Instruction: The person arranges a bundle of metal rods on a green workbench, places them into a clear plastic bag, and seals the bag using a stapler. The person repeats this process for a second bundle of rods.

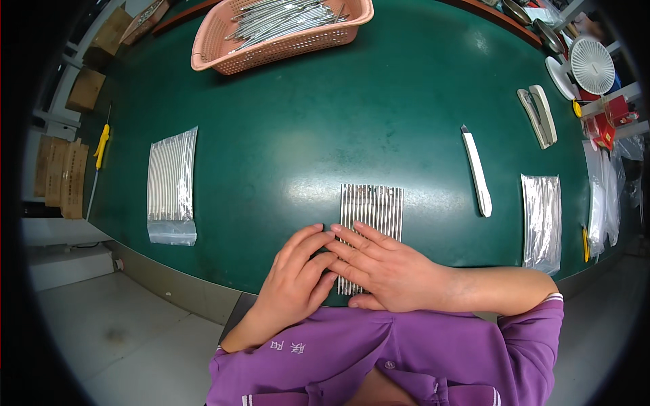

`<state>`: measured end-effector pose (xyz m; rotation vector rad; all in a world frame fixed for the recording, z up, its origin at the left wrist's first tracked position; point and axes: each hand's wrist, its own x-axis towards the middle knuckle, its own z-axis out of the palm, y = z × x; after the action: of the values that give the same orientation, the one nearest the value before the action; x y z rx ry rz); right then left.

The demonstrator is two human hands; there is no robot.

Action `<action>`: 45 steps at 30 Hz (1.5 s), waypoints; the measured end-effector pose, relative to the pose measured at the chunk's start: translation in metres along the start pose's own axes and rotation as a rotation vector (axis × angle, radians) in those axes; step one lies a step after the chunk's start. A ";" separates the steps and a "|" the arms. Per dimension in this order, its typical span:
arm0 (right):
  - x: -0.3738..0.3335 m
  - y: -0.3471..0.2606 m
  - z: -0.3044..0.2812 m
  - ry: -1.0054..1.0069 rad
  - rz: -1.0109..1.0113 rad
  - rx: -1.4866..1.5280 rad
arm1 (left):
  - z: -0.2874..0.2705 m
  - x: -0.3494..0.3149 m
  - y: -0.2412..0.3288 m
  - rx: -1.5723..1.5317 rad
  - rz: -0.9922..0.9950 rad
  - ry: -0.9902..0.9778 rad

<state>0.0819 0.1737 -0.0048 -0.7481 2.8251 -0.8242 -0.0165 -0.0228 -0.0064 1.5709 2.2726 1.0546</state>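
Note:
Side by side on the green table, several thin silver metal rods [372, 203] form a flat row close to my body. My right hand [393, 271] lies flat across the row, fingers stretched toward the left and slightly apart, covering its middle. At the row's left edge is my left hand [295, 271], its fingers loosely bent and apart, with fingertips meeting those of my right hand. Nothing shows gripped in either hand. The lower rod ends peek out between the two hands.
A pink basket [284, 53] of loose rods stands at the far side. Bagged rods lie left [172, 183] and right [542, 216]. A white utility knife [477, 172], blade out, and a stapler [538, 116] lie right; a yellow-handled screwdriver [101, 145] is far left.

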 end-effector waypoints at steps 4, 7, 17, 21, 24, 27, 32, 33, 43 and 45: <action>0.002 0.000 0.002 0.016 -0.008 0.008 | -0.002 0.000 0.000 0.011 -0.004 -0.006; 0.003 0.000 0.002 0.025 -0.007 0.024 | -0.003 -0.001 0.000 0.012 -0.008 -0.009; 0.005 0.000 0.003 0.023 -0.017 -0.002 | -0.003 0.001 -0.002 0.009 0.013 0.001; 0.002 0.001 0.003 0.024 -0.022 -0.011 | -0.002 0.002 -0.002 0.010 0.022 -0.007; 0.000 0.002 0.002 0.010 -0.019 -0.017 | 0.000 0.003 0.000 -0.002 0.021 -0.011; -0.003 0.002 0.002 0.006 -0.013 -0.020 | 0.002 0.004 0.000 -0.015 0.031 -0.026; -0.007 0.003 0.000 0.002 -0.011 -0.037 | 0.005 0.005 0.002 -0.019 0.044 -0.035; -0.008 0.003 0.000 0.004 -0.009 -0.031 | 0.005 0.006 0.002 -0.020 0.047 -0.039; -0.016 0.005 -0.002 0.011 -0.002 -0.050 | 0.008 0.011 0.007 -0.024 0.056 -0.065; -0.018 0.005 -0.004 0.010 0.001 -0.062 | 0.009 0.013 0.007 -0.033 0.062 -0.079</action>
<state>0.0947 0.1881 -0.0048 -0.7532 2.8720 -0.7457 -0.0119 -0.0063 -0.0053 1.6498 2.1580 1.0202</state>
